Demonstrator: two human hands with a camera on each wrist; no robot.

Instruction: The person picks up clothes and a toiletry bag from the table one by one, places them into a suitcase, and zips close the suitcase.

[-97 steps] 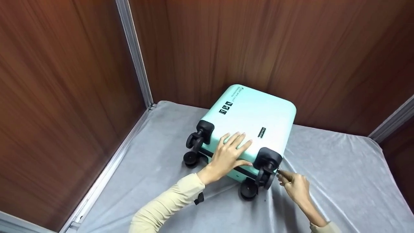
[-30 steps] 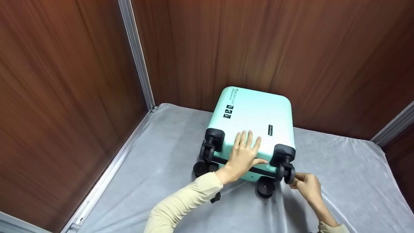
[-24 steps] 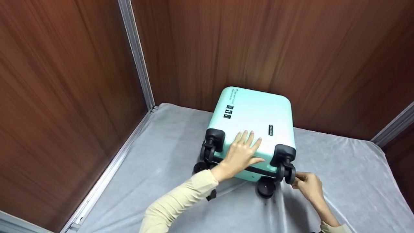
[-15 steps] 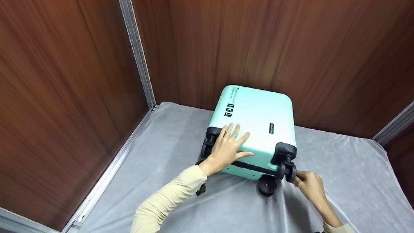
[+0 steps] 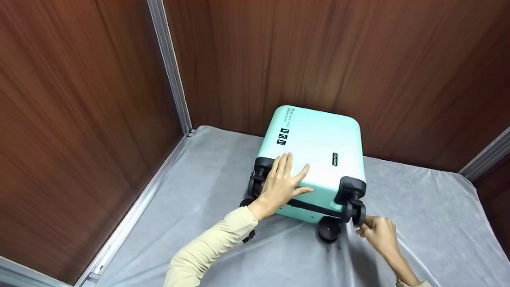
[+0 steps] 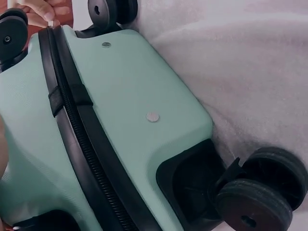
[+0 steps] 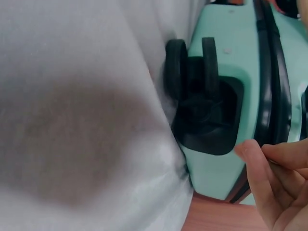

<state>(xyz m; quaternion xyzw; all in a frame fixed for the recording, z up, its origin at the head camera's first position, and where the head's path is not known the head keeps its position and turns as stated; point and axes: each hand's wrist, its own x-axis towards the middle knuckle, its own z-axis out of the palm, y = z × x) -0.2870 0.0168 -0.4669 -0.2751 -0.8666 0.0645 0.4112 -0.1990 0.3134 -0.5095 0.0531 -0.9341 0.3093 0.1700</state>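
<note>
A mint-green hard-shell suitcase [image 5: 314,135] lies flat, its black wheels facing me. My left hand [image 5: 281,183] rests on its near top edge beside the left wheel, fingers straight and spread, thumb pointing right. At the right near corner my right hand [image 5: 380,233] is behind the upper right wheel [image 5: 352,209]. In the left wrist view, the right hand's fingers [image 6: 41,9] pinch a small pale zipper pull [image 6: 51,22] at the far end of the black zipper [image 6: 79,130]. In the right wrist view, thumb and forefinger [image 7: 255,159] meet beside that zipper band; the pull is hidden there.
A grey cloth [image 5: 187,223] covers the surface under the suitcase, with folds near the right hand. Brown wood-grain panels [image 5: 318,52] stand behind and at the left, joined by a metal post [image 5: 171,67]. The lower right wheel [image 5: 328,230] sits close over the cloth.
Since the oldest frame the suitcase has turned slightly and its wheel end has shifted right, the right hand with it. In the last second the left hand has slid left along the edge.
</note>
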